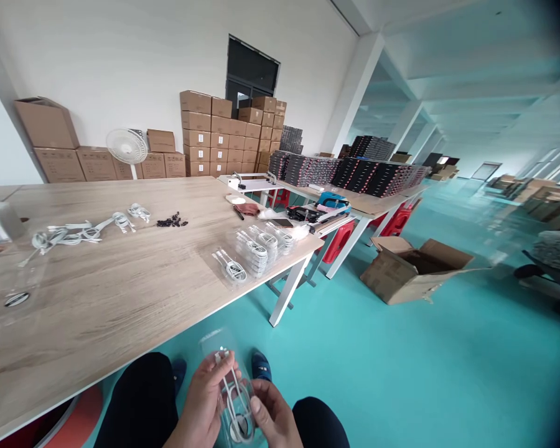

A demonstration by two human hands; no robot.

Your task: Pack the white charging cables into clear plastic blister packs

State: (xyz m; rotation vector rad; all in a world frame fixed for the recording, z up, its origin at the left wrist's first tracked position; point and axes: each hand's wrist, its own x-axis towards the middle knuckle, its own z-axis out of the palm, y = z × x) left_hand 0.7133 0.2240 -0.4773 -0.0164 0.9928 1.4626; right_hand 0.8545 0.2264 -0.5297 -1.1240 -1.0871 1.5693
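Observation:
Above my lap, my left hand [208, 392] pinches the connector end of a coiled white cable [234, 398], thumb across the plugs. The cable lies against a clear plastic tray [210, 338], whose far end sticks out past my fingers. My right hand [273, 410] grips the side of the same tray, its thumb by the coil. A dark-and-white oval spot shows low in the coil. On the table [135, 292] near its right edge are stacked clear trays with coiled white cables [256, 249], and one single tray with a cable [231, 267] lies in front.
Loose white cables [81, 233] and small black pieces [172, 220] lie further back on the table. A clear tray [16, 300] is at left. An open cardboard box [415, 267] stands on the floor at right. Stacked cartons [228, 137] and a fan [127, 147] stand behind.

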